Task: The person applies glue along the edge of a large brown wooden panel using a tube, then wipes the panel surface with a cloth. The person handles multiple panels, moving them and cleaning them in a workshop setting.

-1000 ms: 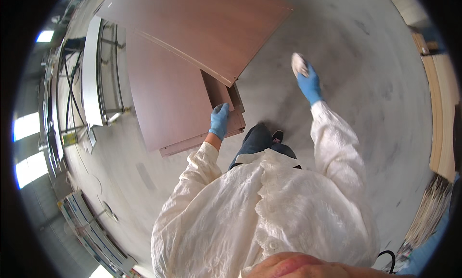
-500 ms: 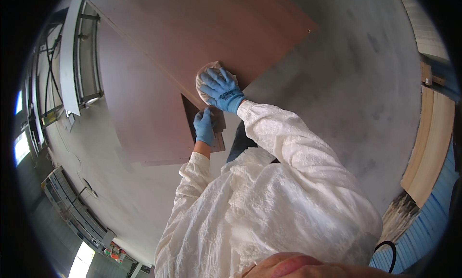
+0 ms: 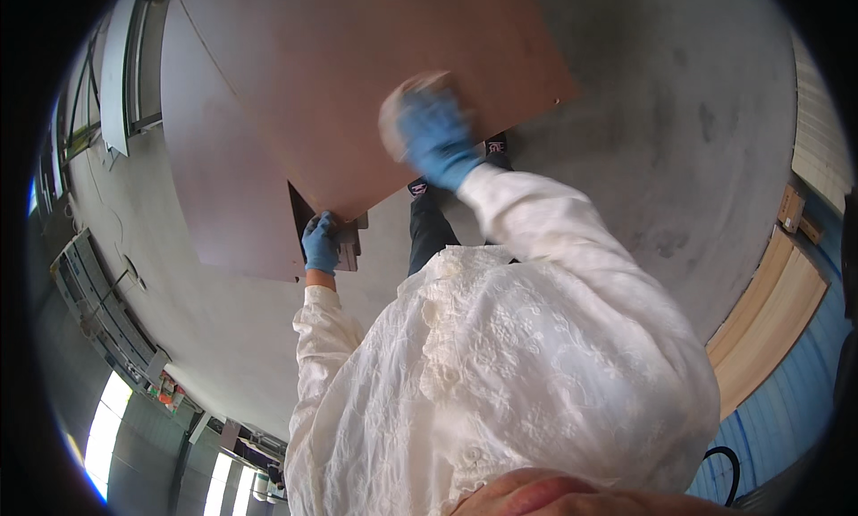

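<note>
A large reddish-brown flat panel [image 3: 331, 96] lies in front of me, its near edge slanting toward my left. My right hand [image 3: 435, 132], in a blue glove and smeared by motion, presses a pale cloth [image 3: 391, 123] against the panel's top. My left hand [image 3: 321, 242], also blue-gloved, is closed around the panel's near left corner, thumb side hidden in part. Under and to the left of it, another pinkish-brown panel [image 3: 214, 176] shows, and a few stacked panel edges [image 3: 350, 248] stick out beside my left hand.
My legs and shoes [image 3: 496, 145] stand at the panel's near edge on the grey floor [image 3: 661, 141]. Metal racks [image 3: 121, 78] are at the far left, a long metal ladder-like frame [image 3: 98, 288] at the left. Light wooden boards [image 3: 773, 310] lie at the right by a blue wall.
My right hand has wiped with the cloth away from me and slightly right across the panel. My left hand has shifted left in the picture at the panel's corner as the view moved.
</note>
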`<action>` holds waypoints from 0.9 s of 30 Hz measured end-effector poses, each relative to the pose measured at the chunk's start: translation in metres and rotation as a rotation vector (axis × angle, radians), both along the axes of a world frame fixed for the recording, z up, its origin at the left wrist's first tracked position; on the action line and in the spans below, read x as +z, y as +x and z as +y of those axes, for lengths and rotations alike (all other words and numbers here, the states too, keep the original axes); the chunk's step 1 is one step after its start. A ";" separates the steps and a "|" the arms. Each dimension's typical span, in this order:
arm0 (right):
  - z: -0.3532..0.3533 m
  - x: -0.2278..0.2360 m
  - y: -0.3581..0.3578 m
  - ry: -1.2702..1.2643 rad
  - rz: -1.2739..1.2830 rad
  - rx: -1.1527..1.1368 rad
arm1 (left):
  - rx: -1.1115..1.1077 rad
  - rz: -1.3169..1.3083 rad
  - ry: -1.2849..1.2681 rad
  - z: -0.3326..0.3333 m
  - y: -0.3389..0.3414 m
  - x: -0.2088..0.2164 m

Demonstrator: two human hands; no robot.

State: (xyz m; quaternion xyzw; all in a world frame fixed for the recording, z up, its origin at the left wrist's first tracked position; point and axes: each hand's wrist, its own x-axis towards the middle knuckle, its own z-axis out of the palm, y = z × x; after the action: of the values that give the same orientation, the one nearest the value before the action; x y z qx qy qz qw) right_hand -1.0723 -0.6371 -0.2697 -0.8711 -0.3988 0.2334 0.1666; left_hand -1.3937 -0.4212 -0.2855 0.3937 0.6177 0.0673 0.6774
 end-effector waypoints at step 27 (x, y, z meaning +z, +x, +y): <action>0.062 0.004 0.194 0.096 -0.306 0.420 | 0.692 0.378 0.159 -0.126 0.066 -0.017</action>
State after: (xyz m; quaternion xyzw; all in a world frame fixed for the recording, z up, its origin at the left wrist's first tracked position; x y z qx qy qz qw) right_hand -0.8788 -0.5749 -0.2659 -0.7854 -0.6021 0.1093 0.0933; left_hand -1.3273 -0.5474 -0.3025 0.2193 0.8204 0.2653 0.4565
